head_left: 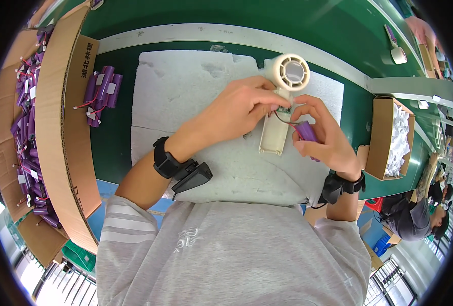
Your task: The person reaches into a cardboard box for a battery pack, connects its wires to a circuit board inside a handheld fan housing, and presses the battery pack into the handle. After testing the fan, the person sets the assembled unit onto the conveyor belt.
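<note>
A cream handheld fan (274,133) lies on a white foam pad (221,168), its round head away from me and its handle casing laid bare inside. My left hand (244,104) reaches across from the left, fingertips pinched at the small circuit board (284,108) near the handle's top. What those fingertips grip, if anything, is hidden. To the right of the handle, my right hand (324,135) holds a purple battery pack (306,131) between thumb and fingers. Thin red and dark wires run from the pack toward the board.
Several purple battery packs (104,89) lie on the green table left of the pad. A large carton (66,127) of more packs stands further left. At right sits a small carton (382,137) with white pieces; a tape roll (398,55) lies far right. A person (412,217) sits beyond.
</note>
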Motion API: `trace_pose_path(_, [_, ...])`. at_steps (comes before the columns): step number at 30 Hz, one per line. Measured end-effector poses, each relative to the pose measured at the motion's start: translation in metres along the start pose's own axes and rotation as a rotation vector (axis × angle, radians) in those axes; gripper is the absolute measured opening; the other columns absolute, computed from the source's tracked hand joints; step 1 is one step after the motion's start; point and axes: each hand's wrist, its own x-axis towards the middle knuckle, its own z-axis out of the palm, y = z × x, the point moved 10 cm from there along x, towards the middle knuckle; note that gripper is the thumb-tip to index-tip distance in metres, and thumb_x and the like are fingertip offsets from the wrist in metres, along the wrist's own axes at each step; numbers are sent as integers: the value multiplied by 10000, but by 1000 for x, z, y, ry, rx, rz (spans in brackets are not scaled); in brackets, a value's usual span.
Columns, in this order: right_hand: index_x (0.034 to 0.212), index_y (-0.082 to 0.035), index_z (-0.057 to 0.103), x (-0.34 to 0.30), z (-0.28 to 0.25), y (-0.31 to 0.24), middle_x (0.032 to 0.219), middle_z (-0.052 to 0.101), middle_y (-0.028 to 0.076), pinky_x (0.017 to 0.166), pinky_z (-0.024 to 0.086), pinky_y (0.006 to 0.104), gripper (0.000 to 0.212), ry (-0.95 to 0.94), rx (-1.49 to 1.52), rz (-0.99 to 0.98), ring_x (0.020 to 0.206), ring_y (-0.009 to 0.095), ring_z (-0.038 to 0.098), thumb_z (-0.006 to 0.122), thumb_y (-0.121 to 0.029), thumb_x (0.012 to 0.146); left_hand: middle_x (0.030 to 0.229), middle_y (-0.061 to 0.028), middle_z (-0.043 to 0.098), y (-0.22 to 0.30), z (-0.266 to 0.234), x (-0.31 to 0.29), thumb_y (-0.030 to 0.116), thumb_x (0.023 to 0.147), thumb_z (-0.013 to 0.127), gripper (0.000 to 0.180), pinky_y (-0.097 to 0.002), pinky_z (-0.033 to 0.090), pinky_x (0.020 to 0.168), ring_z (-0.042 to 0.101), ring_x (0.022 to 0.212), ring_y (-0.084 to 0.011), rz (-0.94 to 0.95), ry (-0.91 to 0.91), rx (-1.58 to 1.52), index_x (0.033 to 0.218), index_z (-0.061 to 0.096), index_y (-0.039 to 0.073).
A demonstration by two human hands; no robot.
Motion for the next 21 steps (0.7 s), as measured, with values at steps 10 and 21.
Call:
trace_pose_path(10, [1050,20,615,-4,-34,-20,1028,665,101,655,513,307,246,401,-638,-27,810,207,653,665,-18,813,1092,-84,621,-11,-16,0,-48,765,609,336,-279,508,751,615,877,-186,-101,73,-79,1053,700,100])
trace_pose_path(21, [805,31,672,-21,-2,-50,982,700,119,646,532,332,119,433,-985,-569,754,254,651,733,19,702,921,-73,638,-10,-18,-2,-26,716,614,277,-280,509,652,611,719,-175,-82,215,-126,956,711,72])
